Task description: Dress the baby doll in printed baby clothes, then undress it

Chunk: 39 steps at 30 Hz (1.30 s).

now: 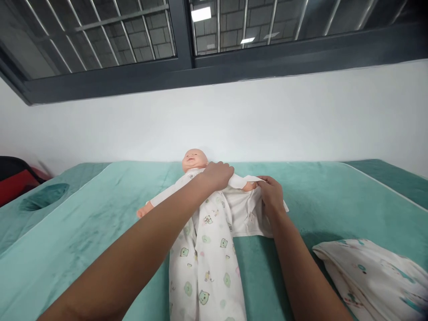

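Note:
A baby doll (194,159) lies on its back with its head toward the wall. It wears a white baby shirt (247,216) and white trousers (209,245) printed with green animals. Near the doll's shoulder, on the right of the picture, my left hand (219,175) is closed on the shirt's white sleeve. My right hand (271,194) pinches white shirt cloth beside the doll's hand (249,186), which shows at the sleeve's end. A loose shirt panel spreads under that arm. The doll's other hand (145,209) pokes out of its sleeve on the left. My left fingertips are hidden.
Everything rests on a green padded table (100,214) with a round hole (45,197) at its left. A folded printed white cloth (377,276) lies at the lower right. A red and black object (18,183) stands far left. Behind are a white wall (267,120) and a barred window.

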Motion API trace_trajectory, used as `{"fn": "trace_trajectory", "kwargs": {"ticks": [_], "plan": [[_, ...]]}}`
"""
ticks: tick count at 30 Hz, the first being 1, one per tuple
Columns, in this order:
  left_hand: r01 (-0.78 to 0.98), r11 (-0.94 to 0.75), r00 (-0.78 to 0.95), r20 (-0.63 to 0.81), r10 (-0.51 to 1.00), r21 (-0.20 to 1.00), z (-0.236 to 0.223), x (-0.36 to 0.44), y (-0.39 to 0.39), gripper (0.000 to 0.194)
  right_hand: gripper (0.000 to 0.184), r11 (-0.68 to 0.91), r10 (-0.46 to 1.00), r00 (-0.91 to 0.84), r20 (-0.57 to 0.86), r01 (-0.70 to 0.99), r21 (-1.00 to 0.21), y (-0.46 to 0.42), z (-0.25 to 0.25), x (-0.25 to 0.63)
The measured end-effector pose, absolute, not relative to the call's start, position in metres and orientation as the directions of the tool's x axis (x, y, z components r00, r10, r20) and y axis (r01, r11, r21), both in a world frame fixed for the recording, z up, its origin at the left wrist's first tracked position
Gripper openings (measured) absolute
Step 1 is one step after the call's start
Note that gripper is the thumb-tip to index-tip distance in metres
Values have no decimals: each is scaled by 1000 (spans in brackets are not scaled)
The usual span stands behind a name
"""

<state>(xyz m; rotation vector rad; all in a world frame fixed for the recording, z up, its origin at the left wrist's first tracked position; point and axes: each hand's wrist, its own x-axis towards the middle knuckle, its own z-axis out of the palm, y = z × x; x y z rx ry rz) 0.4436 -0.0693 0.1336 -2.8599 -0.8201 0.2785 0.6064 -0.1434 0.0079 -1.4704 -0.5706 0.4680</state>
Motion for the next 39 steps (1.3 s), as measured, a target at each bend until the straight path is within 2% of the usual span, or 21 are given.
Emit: {"fn": "trace_trajectory", "kwargs": {"ticks": [6,12,20,24,26,28,30,31,33,36,39], "plan": [[537,-822,825,-87,559,-187,141,430,-71,28,24,149,589,805,-72,-196,-969,-143,12,608],[543,-821,832,-16,554,-174,138,421,-71,31,16,232,591,803,-71,-254,-939,-138,2,612],[589,-808,808,12,589,0,103,448,-86,23,16,312,680,730,-66,-369,-875,-134,6,614],[589,-803,801,65,595,90,93,447,-99,33,24,403,640,758,-126,-470,-785,-139,14,615],[589,-775,754,188,629,229,93,431,-101,40,19,415,546,835,-61,-334,-846,-141,17,609],[569,-708,629,333,703,419,92,405,-97,37,14,394,395,903,168,-2,-919,-142,20,599],[529,-610,443,421,792,590,83,373,-90,29,15,330,316,847,428,325,-886,-142,22,585],[507,-557,342,439,831,658,75,357,-86,26,16,303,344,786,513,424,-853,-142,23,576],[457,-480,195,442,875,749,55,330,-78,25,18,281,507,644,574,506,-815,-141,23,559],[505,-460,103,479,872,730,27,306,-69,24,21,252,769,397,500,531,-809,-139,21,541],[627,-474,125,521,844,618,18,301,-67,26,24,192,864,295,407,555,-809,-136,18,536]]}}
